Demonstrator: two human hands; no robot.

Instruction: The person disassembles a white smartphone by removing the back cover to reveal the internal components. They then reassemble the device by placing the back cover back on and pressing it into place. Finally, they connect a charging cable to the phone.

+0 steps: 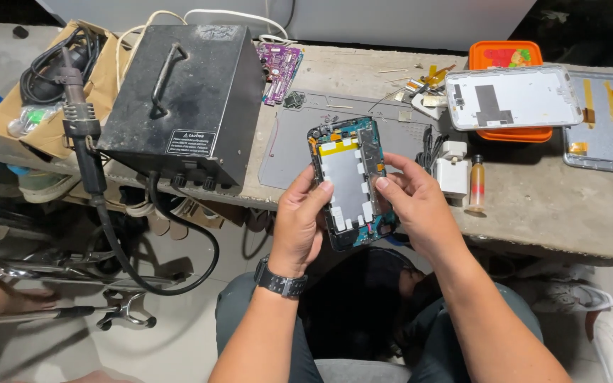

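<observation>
Both hands grip an opened tablet [352, 181], back cover off, battery and board exposed, held above the counter [533, 206] edge. Left hand [299, 227] wraps its left side, right hand [416, 202] its right. Black metal box [186, 99] sits left, white back cover [512, 96] upper right.

A repair workshop: beside the black station box [186, 99] lie a hot-air handle [79, 124], circuit board [278, 62] and grey mat [289, 152].

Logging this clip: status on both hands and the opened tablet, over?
Left hand and right hand both grip the opened tablet, back cover off, internals up, held above the bench edge. Grey mat behind it. Nothing in the way.
</observation>
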